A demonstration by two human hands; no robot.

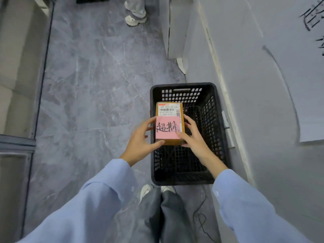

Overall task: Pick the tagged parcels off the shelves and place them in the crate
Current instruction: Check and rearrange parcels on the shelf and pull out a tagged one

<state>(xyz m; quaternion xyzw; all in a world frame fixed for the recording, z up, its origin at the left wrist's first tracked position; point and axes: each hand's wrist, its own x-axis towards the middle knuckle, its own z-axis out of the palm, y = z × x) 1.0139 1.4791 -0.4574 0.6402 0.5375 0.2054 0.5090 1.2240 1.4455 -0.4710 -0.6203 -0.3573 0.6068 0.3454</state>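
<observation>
Taking stock from the head view, the only one we have, we list as follows. Item one: a brown cardboard parcel [169, 142], carrying a printed shipping label [168, 109] on its far half and a pink tag [167, 128] with handwritten characters on its near half; so we judge it one of the tagged lot. Location: held in the air over the left part of the open crate [182, 85], not set down; how high above the bottom we cannot tell. Item two: the hands. The left hand [140, 139] grips the parcel's left side, thumb at the near corner; the right hand [194, 137] grips the right side, thumb resting on the edge of the tag. Both have their fingers curled round the parcel, and neither has anything else in it. Item three: the crate itself, black mesh plastic, standing on the grey marble floor [96, 76] just beside a white wall [263, 102], at our feet. The part of its bottom that shows holds no parcel, so we reckon this is the first to go in, or close to it. Sundries: a thin dark cable [201, 216] on the floor near the crate; another person's shoe [135, 20] at the far end. Progress, by our judgement: one parcel picked and brought to the crate, release outstanding; the shelves are not clearly in view, so what remains there we cannot count.
</observation>
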